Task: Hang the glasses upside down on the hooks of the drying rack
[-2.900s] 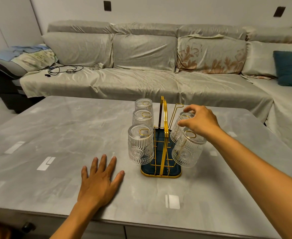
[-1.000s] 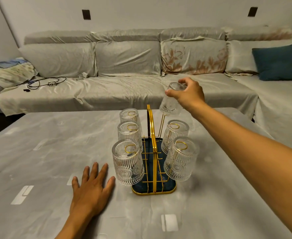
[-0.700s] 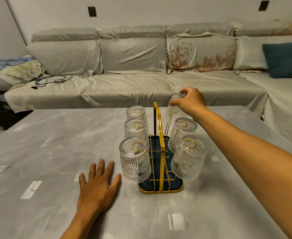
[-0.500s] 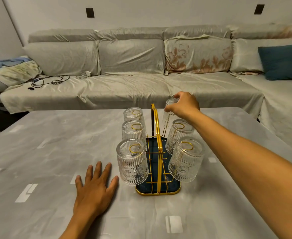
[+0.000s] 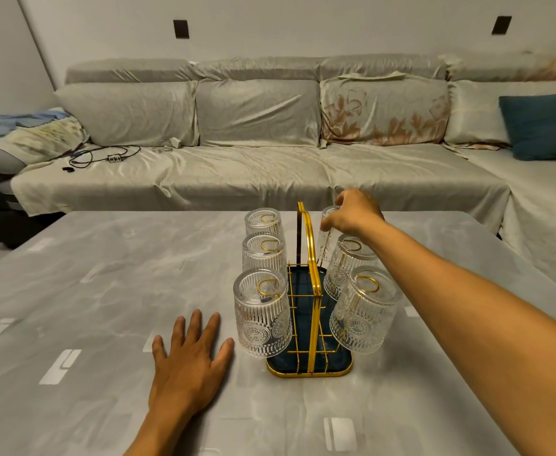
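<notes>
A gold wire drying rack (image 5: 309, 258) with a dark blue base tray (image 5: 306, 373) stands mid-table. Three ribbed clear glasses hang upside down on its left hooks: near (image 5: 261, 314), middle (image 5: 263, 255), far (image 5: 263, 222). Two more hang on the right: near (image 5: 363, 311) and middle (image 5: 345, 264). My right hand (image 5: 352, 212) grips the base of a sixth upside-down glass (image 5: 326, 238) at the far right hook; the hand hides most of it. My left hand (image 5: 191, 357) lies flat on the table, fingers spread, just left of the rack.
The grey marbled table (image 5: 105, 291) ends at a long sofa (image 5: 253, 166) covered in grey cloth. A teal cushion (image 5: 543, 123) sits at its right, cables (image 5: 105, 156) and folded bedding (image 5: 30, 133) at its left.
My right hand has lowered the sixth glass from above the rack down onto the far right hook. My left hand has stayed flat on the table.
</notes>
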`<state>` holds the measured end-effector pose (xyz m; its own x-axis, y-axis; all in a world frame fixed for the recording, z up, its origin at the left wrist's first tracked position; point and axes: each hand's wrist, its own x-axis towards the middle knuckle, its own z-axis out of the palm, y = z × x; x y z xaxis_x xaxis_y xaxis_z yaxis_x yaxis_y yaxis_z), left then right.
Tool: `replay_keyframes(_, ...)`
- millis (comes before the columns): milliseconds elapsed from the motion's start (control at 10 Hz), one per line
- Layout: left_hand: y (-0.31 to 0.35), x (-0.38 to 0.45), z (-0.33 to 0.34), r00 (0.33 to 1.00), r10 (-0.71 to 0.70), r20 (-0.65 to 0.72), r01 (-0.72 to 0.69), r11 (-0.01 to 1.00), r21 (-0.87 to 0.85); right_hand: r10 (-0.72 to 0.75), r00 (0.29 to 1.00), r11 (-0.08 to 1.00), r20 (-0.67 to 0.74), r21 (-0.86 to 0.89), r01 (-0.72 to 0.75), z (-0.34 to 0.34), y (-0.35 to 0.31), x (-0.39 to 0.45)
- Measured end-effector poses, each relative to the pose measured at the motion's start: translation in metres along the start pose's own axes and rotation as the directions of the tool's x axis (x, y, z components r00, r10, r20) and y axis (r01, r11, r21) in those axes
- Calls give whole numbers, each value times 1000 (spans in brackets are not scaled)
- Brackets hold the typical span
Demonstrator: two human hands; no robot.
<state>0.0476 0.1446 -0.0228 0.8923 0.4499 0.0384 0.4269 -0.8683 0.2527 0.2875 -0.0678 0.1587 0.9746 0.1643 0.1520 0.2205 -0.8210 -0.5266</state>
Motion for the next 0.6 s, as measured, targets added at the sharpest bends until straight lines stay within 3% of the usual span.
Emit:
replay_keyframes(300,1,-2,-3,1000,6,-8,-6,1000,2,-14,1000,998,25,-57,15,-7,-1,-11)
replay_keyframes(400,1,-2,-4,1000,5,9,-5,1000,-27,-42,993,991,-112,121,56,-19,1,-35)
replay_keyframes(500,0,-3,-7,1000,21,1,-21,999,-48,-73,877,901,-475,346,263,-26,26,-106)
replay_keyframes(600,3,-8,-11,998,50,-34,-53,995,-82,-74,823,842,-564,406,354,-19,46,-167)
